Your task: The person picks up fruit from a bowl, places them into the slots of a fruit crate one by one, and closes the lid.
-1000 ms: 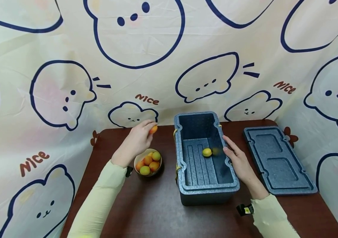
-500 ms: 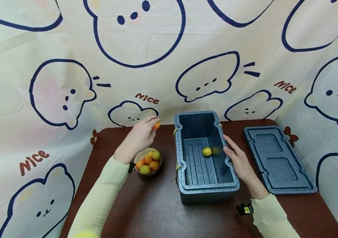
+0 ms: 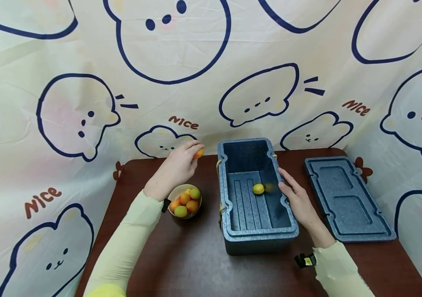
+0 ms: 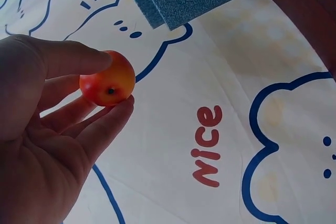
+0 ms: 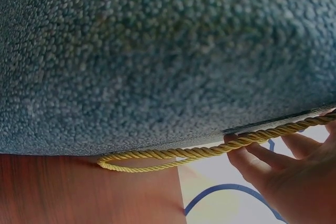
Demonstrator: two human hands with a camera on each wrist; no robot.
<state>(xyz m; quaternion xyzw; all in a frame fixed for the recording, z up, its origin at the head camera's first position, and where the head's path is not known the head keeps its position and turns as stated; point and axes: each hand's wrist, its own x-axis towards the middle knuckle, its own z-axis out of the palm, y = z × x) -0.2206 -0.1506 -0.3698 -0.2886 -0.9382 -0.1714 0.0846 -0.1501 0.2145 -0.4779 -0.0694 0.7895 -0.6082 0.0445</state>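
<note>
The held fruit (image 4: 116, 81) is red shading to orange-yellow; fruits (image 3: 185, 199) in the cream-lined bowl (image 3: 176, 192) are orange and yellow-green. Box (image 3: 259, 246) and lid (image 3: 353, 200) are speckled blue-grey, the rope (image 5: 210, 151) gold. The worktop (image 3: 181, 260) is dark red-brown, the backdrop (image 3: 196, 107) cream with navy cartoon outlines (image 3: 170, 83).

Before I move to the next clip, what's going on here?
A person's left hand pinches an orange fruit in the air, with more fruit in the bowl nearby. The right hand rests against the right side of the open box, which has one yellow fruit inside. The lid is off, flat on the table.
</note>
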